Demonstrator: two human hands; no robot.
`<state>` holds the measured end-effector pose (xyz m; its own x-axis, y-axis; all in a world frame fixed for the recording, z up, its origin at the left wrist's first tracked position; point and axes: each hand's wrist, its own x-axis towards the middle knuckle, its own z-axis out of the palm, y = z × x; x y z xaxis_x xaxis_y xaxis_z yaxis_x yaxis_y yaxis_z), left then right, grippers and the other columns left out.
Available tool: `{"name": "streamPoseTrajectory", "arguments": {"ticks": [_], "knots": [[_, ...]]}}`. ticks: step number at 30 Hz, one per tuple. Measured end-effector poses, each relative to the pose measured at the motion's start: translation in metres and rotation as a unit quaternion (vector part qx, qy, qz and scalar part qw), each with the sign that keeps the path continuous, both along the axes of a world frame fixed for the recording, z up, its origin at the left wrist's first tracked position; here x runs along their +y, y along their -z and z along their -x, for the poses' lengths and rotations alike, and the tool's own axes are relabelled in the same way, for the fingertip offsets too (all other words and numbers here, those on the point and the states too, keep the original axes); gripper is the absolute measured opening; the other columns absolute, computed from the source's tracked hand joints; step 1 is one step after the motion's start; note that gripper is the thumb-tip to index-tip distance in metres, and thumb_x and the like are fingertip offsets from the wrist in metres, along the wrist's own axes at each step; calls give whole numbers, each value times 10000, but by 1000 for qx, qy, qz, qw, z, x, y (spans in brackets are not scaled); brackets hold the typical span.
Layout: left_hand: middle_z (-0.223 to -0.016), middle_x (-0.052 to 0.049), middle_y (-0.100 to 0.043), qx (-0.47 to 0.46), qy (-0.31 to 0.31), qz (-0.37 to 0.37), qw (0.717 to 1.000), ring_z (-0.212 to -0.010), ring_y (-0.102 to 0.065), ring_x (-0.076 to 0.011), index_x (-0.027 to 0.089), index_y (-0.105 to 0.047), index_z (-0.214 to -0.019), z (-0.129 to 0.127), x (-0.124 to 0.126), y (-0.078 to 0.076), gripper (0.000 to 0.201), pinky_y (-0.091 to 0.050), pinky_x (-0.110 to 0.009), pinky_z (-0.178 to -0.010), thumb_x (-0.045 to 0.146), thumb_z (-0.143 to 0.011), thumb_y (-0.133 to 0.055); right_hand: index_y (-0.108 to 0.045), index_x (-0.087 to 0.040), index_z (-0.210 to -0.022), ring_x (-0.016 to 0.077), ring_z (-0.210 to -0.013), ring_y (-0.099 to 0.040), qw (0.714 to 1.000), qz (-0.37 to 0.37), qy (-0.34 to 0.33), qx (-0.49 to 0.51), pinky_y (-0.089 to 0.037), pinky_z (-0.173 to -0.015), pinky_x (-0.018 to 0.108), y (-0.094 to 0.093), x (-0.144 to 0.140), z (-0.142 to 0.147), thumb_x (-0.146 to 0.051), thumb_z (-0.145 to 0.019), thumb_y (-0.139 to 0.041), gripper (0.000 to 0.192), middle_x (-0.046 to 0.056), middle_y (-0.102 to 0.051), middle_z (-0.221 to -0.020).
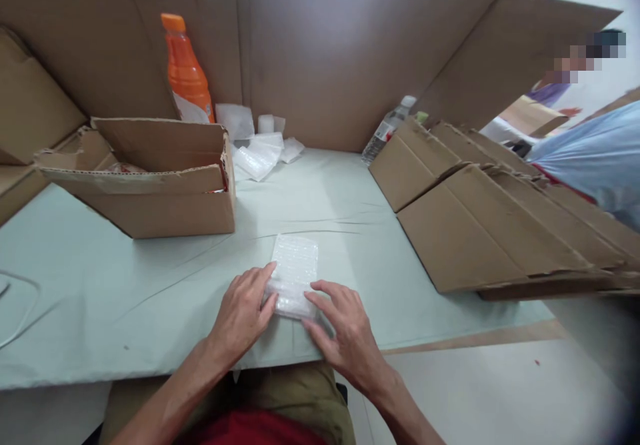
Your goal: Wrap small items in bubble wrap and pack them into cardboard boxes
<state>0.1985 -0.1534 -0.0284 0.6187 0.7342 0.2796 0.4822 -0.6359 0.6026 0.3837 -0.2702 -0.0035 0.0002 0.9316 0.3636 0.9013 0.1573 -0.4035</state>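
Bubble-wrap packet [295,275] is lying flat on the pale green table [125,298], lower centre of the frame: small, rectangular, translucent white, its near end folded into a thicker roll. Left hand [245,311] and right hand [345,328] are pressing on that near end, fingers extended and bearing down flat, not clenched. Open cardboard box [165,185] is sitting at upper left, orange bottle [186,71] behind it.
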Motion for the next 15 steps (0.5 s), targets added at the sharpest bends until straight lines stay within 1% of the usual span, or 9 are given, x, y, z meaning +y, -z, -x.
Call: {"name": "streamPoseTrajectory", "arguments": {"ticks": [3, 4, 6, 8, 10, 11, 12, 15], "knots": [[-1201, -122, -654, -19, -13, -15, 1000, -1088, -610, -282, 175, -522, -1326, 0, -1, -1, 416, -502, -453, -926, 209, -911, -530, -623, -213, -1191, 293, -1102, -612, 999, 32, -31, -22, -478, -907, 466, 5, 4, 3, -186, -901, -622, 291, 117, -671, -1239], [-1243, -129, -634, -33, -6, -19, 999, -1132, -591, -282, 175, -514, -1334, 3, -3, -3, 427, -490, -457, -960, 219, -909, -542, -627, -211, -1184, 281, -1071, -628, 999, 31, -30, -11, -482, -895, 456, 6, 6, 3, -168, -916, -595, 273, 111, -693, -1198], [-1292, -129, -610, -59, 28, -19, 998, -1186, -561, -274, 183, -483, -1366, 10, -9, -9, 474, -471, -455, -1005, 211, -898, -553, -636, -206, -1178, 251, -1002, -658, 999, 26, -18, 39, -493, -881, 430, 5, 8, 4, -160, -947, -546, 252, 95, -730, -1109], [-1256, -103, -637, -66, 58, 7, 996, -1145, -583, -246, 206, -449, -1406, 16, -16, -14, 519, -487, -426, -988, 170, -894, -527, -647, -216, -1190, 226, -955, -677, 993, 55, -13, 99, -509, -886, 406, 3, 7, 4, -197, -965, -536, 252, 72, -749, -1069], [-1164, -74, -682, -59, 63, 46, 995, -1040, -623, -220, 223, -431, -1429, 18, -19, -16, 535, -519, -394, -931, 151, -904, -499, -660, -243, -1195, 209, -932, -688, 986, 101, -13, 133, -521, -898, 389, 0, 2, 4, -239, -970, -543, 253, 44, -756, -1062], [-1125, -68, -697, -52, 57, 59, 995, -996, -635, -217, 219, -435, -1430, 17, -19, -16, 528, -528, -392, -906, 156, -909, -492, -662, -249, -1194, 211, -948, -688, 985, 107, -8, 134, -522, -906, 390, -1, -1, 4, -251, -970, -544, 253, 41, -753, -1075], [-1104, -72, -704, -46, 47, 63, 996, -975, -641, -223, 208, -447, -1423, 15, -18, -14, 513, -532, -401, -895, 168, -913, -489, -661, -248, -1195, 220, -976, -683, 988, 94, 2, 125, -521, -911, 397, -2, -4, 3, -253, -969, -543, 254, 49, -745, -1096], [-1108, -108, -698, -30, 16, 37, 999, -1005, -637, -270, 169, -496, -1380, 6, -11, -6, 469, -520, -463, -902, 211, -913, -484, -635, -221, -1207, 259, -1072, -642, 997, 0, 33, 67, -506, -900, 427, -2, -11, 3, -242, -958, -560, 261, 103, -698, -1174]]}}
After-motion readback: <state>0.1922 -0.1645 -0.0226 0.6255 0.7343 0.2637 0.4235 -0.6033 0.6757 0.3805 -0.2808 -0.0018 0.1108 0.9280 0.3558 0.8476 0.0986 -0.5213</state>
